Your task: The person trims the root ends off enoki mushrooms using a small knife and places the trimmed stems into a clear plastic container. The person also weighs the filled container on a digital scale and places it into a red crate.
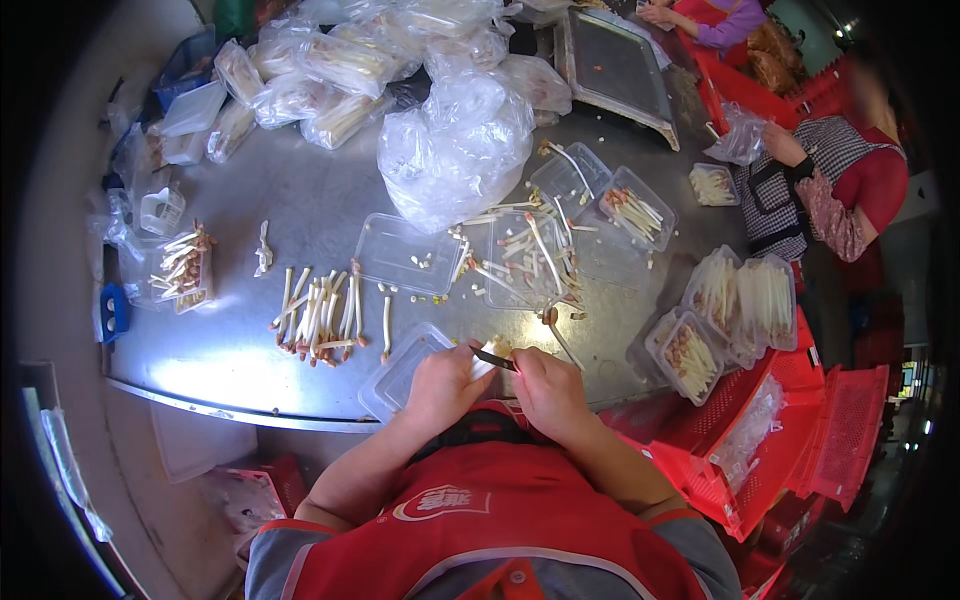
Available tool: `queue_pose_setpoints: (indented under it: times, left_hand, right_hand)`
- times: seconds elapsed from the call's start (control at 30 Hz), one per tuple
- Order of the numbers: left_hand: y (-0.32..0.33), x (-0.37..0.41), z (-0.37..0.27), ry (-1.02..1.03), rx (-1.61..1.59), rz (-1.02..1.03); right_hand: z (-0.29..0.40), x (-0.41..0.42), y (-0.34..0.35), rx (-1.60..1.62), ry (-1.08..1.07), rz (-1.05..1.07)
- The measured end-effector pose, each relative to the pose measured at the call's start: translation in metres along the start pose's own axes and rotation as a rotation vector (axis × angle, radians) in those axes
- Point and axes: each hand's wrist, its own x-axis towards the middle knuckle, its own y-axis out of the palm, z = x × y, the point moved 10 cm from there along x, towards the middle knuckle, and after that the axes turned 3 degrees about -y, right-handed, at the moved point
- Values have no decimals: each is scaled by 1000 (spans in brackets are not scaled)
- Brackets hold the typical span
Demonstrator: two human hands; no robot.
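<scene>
My left hand (444, 386) is closed around a small bunch of pale vegetable stems (484, 366) above the table's near edge. A knife with a dark blade (491, 358) lies across the bunch, gripped by my right hand (547, 388). Under and beside my left hand is a clear plastic tray (386, 384). To the left lies a pile of white stems with brownish ends (319, 311), one single stem (386, 328) apart from it. Beyond my hands, cut pieces and long stems lie on and around a clear tray (525, 289).
Bagged stems (345, 64) and a large clear plastic bag (457, 142) cover the table's far side. Filled trays (686, 356) stand at right beside red crates (776, 442). A co-worker (847, 169) holds a bag at right; another person's arm (712, 34) shows at top right.
</scene>
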Motion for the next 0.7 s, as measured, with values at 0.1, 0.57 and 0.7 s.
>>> queue_pose_setpoints:
  times: [0.1,0.57,0.7]
  left_hand:
    - [0,0,-4,77,-42,-18]
    - [-6,3,-26,107,-399,78]
    - [3,0,-15,24,-657,156]
  right_hand:
    - [-4,-3,1,32,18,19]
    - [-130,-50,3,410,526,-12]
    - [-73,-24,-10,538,383,-59]
